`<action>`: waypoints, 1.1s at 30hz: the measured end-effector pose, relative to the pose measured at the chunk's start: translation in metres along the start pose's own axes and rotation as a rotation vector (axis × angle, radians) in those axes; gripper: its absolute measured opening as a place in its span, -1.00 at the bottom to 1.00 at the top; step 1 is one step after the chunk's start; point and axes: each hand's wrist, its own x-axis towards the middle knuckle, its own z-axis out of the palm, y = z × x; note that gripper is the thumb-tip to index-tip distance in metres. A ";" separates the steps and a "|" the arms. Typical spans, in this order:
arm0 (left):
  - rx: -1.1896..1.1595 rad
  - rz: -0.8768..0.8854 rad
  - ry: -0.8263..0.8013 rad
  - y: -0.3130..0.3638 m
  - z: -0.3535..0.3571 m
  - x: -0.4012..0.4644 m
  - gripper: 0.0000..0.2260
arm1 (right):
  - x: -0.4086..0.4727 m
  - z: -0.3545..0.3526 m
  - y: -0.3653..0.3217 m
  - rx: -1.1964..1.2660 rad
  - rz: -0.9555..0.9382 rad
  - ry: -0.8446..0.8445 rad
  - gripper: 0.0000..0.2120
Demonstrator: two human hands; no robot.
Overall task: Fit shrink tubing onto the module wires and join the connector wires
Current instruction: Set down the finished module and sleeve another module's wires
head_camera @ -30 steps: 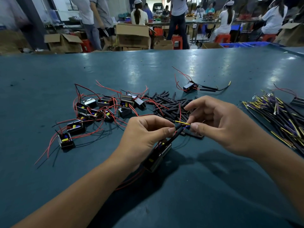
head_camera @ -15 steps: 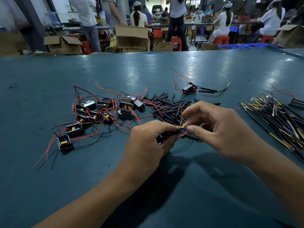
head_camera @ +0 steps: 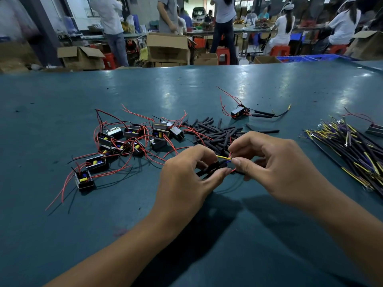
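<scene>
Teal counter (head_camera: 207,90), busy workshop at top; centre frame, left hand (head_camera: 186,179) pinches black tubing (head_camera: 209,169), right hand (head_camera: 275,164) pinches yellow wire (head_camera: 223,157).

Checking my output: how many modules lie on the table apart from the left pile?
2. The far module lies beyond the loose tubing pieces, black sleeves on its wires; the cropped module sits at the right edge. The left hand and right hand may hide one.

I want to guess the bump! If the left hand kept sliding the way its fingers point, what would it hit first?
Most likely the right hand. The left hand points its fingers toward the right, and the two hands' fingertips almost meet over the yellow wire, with nothing else between them.
</scene>
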 end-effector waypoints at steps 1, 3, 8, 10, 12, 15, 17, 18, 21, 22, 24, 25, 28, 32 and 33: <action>0.068 0.029 0.007 0.001 -0.002 0.000 -0.81 | 0.000 0.000 0.000 0.004 0.010 0.002 -0.84; 0.172 0.094 0.011 0.001 -0.006 0.000 -0.86 | 0.000 0.000 0.001 -0.001 0.018 0.000 -0.85; 0.214 0.179 -0.007 0.002 -0.006 -0.001 -0.91 | -0.001 0.001 -0.002 -0.045 -0.004 0.002 -0.86; 0.191 0.181 0.001 0.002 -0.005 -0.001 -0.92 | -0.001 0.000 -0.004 -0.070 -0.023 0.019 -0.86; 0.158 0.163 -0.005 0.002 -0.004 0.000 -0.93 | -0.002 0.002 -0.005 -0.101 -0.052 0.040 -0.87; 0.042 0.054 -0.027 0.001 -0.005 0.004 -0.96 | -0.004 0.007 -0.009 -0.223 -0.143 0.142 -0.83; -0.051 -0.049 -0.007 -0.002 -0.010 0.009 -0.96 | -0.007 0.010 -0.011 -0.370 -0.284 0.285 -0.84; -0.093 -0.095 0.015 -0.004 -0.013 0.012 -0.95 | -0.008 0.011 -0.013 -0.402 -0.349 0.341 -0.85; -0.235 -0.200 0.098 -0.009 -0.021 0.019 -0.92 | -0.011 0.017 -0.017 -0.380 -0.415 0.342 -0.91; -0.281 -0.233 0.115 -0.009 -0.022 0.020 -0.91 | -0.011 0.020 -0.017 -0.342 -0.357 0.296 -0.91; -0.338 -0.277 0.099 -0.006 -0.018 0.018 -0.89 | -0.011 0.025 -0.016 -0.184 -0.140 0.184 -0.87; -0.332 -0.270 0.070 -0.004 -0.015 0.016 -0.89 | -0.011 0.027 -0.014 -0.088 -0.016 0.142 -0.84; -0.201 -0.151 0.015 0.002 -0.010 0.010 -0.87 | -0.009 0.032 -0.009 0.124 0.209 0.134 -0.76; -0.107 -0.040 0.007 0.006 -0.009 0.006 -0.91 | -0.007 0.039 -0.008 0.378 0.334 0.166 -0.79; -0.078 -0.023 0.008 0.007 -0.009 0.006 -0.93 | -0.008 0.041 -0.008 0.440 0.345 0.171 -0.80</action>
